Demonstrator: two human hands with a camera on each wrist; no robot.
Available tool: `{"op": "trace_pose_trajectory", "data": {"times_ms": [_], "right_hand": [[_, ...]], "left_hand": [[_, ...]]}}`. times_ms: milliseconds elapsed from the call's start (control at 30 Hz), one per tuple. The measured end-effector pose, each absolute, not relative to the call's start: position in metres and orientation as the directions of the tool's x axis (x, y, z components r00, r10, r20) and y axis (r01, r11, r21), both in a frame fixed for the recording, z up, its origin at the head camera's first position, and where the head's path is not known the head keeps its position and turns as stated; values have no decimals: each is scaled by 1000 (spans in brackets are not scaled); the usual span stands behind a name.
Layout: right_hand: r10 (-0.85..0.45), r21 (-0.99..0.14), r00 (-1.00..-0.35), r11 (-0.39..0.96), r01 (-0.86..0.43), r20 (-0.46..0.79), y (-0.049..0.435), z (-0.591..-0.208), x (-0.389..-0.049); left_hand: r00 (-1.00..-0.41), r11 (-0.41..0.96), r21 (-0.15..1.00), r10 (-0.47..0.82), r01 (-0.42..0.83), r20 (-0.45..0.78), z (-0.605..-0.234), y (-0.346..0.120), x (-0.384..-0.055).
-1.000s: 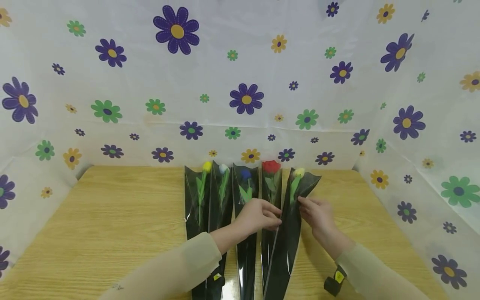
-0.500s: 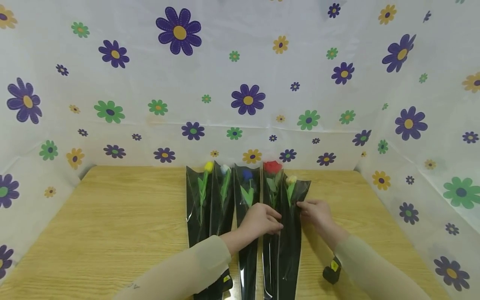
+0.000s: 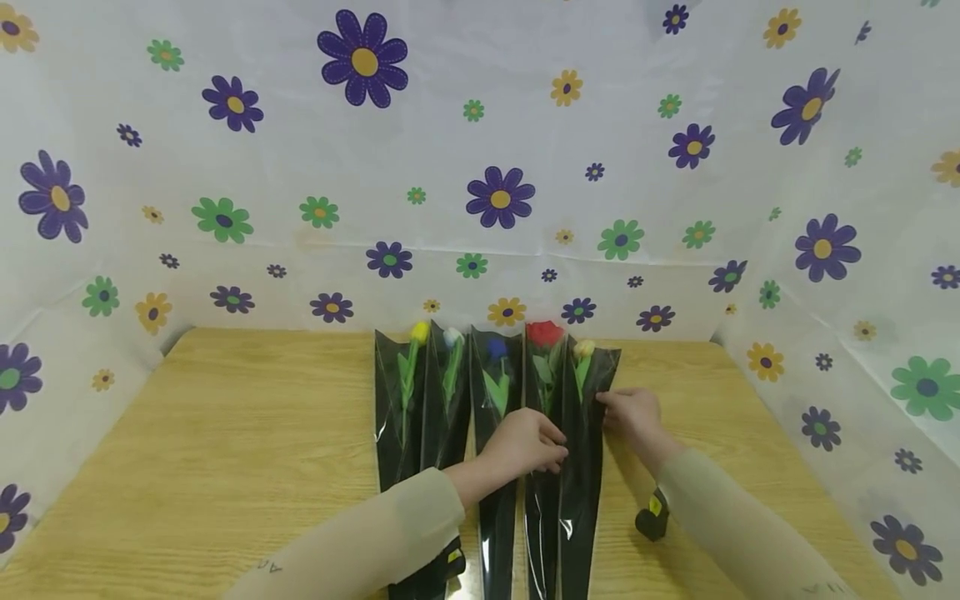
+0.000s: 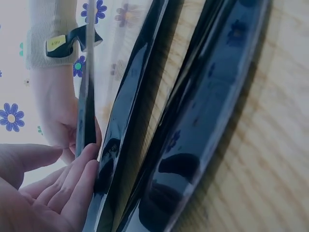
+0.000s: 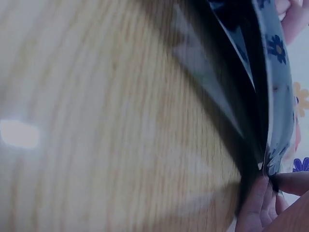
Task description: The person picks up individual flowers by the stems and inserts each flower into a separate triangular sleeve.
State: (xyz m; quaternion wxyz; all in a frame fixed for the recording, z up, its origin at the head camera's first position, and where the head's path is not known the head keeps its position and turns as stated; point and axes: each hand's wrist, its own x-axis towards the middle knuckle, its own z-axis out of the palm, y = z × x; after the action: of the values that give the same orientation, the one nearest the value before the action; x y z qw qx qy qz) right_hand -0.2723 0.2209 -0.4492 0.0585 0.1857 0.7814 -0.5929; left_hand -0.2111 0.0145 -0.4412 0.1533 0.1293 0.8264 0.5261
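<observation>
At the right end of a row of flowers in black sleeves lies a wrapped pale-yellow tulip [image 3: 583, 450]. My right hand [image 3: 633, 417] pinches the right edge of its sleeve, thumb against fingers, as the right wrist view also shows. My left hand [image 3: 525, 446] reaches across the row, fingertips at the left edge of that sleeve. In the left wrist view the left fingers [image 4: 79, 186] are nearly straight and the thumb stands apart. Immediately left of the tulip is a wrapped red rose [image 3: 544, 334], its middle partly hidden by the left hand.
Further left lie a wrapped blue flower [image 3: 497, 348], a wrapped pale-blue tulip [image 3: 452, 337] and a wrapped yellow tulip [image 3: 419, 333]. The left sleeve covers parts of them. A wooden table [image 3: 247, 433] carries everything, and flower-printed white cloth [image 3: 435, 150] stands around its back and sides.
The wrapped pale-yellow tulip has swung from a slant to nearly parallel with the row, its top shifting left beside the rose. Both hands stay at its sleeve; the last half second brings only slight movement.
</observation>
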Motion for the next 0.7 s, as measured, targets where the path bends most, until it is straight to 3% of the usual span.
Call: {"op": "trace_pose_trajectory", "data": {"times_ms": [267, 400, 533, 700], "right_hand": [[222, -907, -938, 272, 322, -266, 225, -450, -276], [165, -836, -978, 512, 196, -128, 234, -451, -277], [108, -636, -994, 768, 75, 13, 245, -448, -277], [78, -556, -993, 831, 14, 90, 252, -440, -269]], "left_hand": [[-910, 573, 785, 414, 236, -29, -431, 17, -205], [-898, 596, 750, 439, 287, -5, -424, 16, -204], [-898, 588, 758, 440, 283, -6, -419, 11, -199], [-902, 587, 757, 431, 287, 8, -419, -8, -191]]}}
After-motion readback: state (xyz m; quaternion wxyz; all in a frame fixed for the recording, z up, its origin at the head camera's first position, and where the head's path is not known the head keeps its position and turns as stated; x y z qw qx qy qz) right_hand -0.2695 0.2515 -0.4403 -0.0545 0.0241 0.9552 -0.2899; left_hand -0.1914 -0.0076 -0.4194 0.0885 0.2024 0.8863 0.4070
